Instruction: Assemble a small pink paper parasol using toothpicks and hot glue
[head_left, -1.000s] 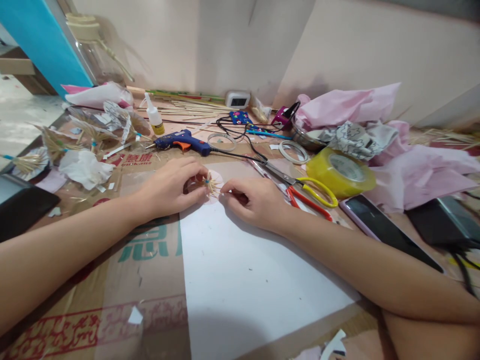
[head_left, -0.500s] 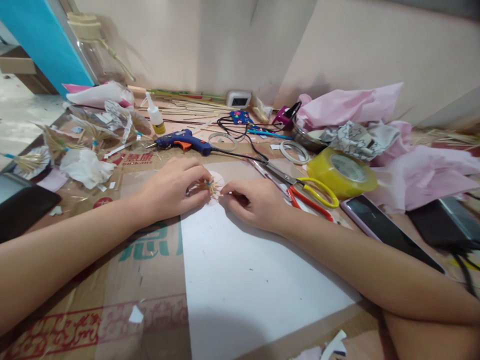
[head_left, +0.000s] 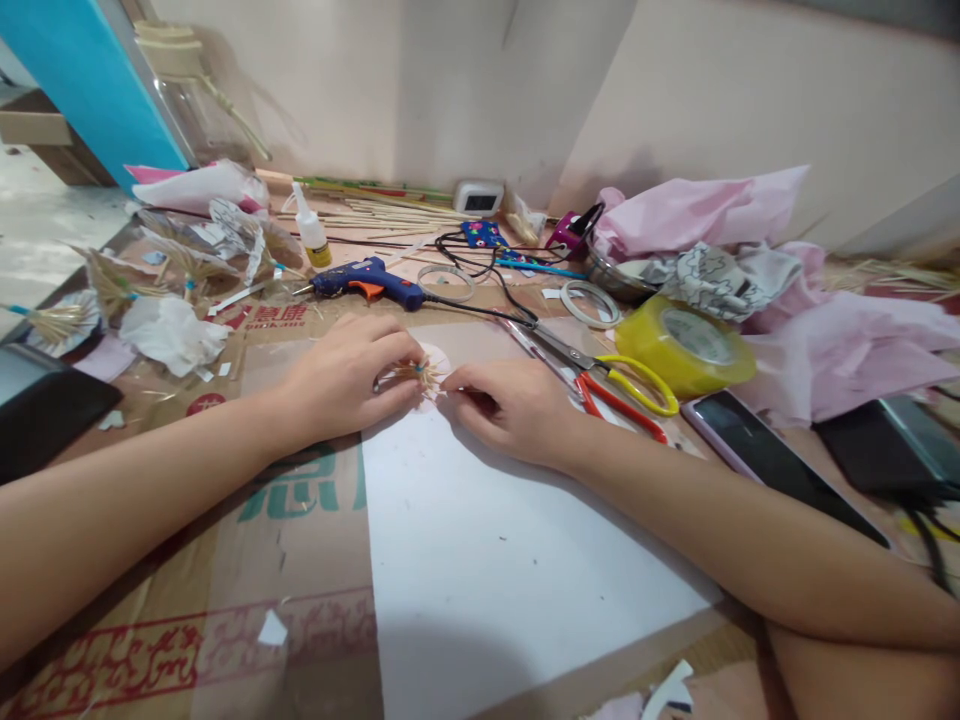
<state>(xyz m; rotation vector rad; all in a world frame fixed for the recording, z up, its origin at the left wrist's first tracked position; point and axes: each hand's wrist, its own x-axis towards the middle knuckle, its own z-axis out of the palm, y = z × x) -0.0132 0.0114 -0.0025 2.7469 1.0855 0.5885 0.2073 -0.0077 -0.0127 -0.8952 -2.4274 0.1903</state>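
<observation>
My left hand (head_left: 367, 375) is closed on a small bundle of thin bamboo strips (head_left: 425, 370), tied near the middle with a bluish band. The strips fan out toward my right hand (head_left: 510, 405), whose thumb and forefinger pinch at the tip of a strip. Beneath the bundle lies a pale round piece of paper (head_left: 435, 354), mostly covered by the fingers. A large white sheet (head_left: 517, 570) is spread under both hands, with a few dark specks on it.
Beyond my hands lie a blue glue gun (head_left: 367, 283), a glue bottle (head_left: 311, 230) and scissors (head_left: 600, 370). Yellow tape (head_left: 682, 345) and a phone (head_left: 780, 460) are on the right. Several finished-looking bamboo fans (head_left: 64, 322) and crumpled white paper (head_left: 176, 335) sit at left.
Almost nothing differs. Both hands stay in place around the bamboo bundle, with only a very slight shift of the fingers and strips.
</observation>
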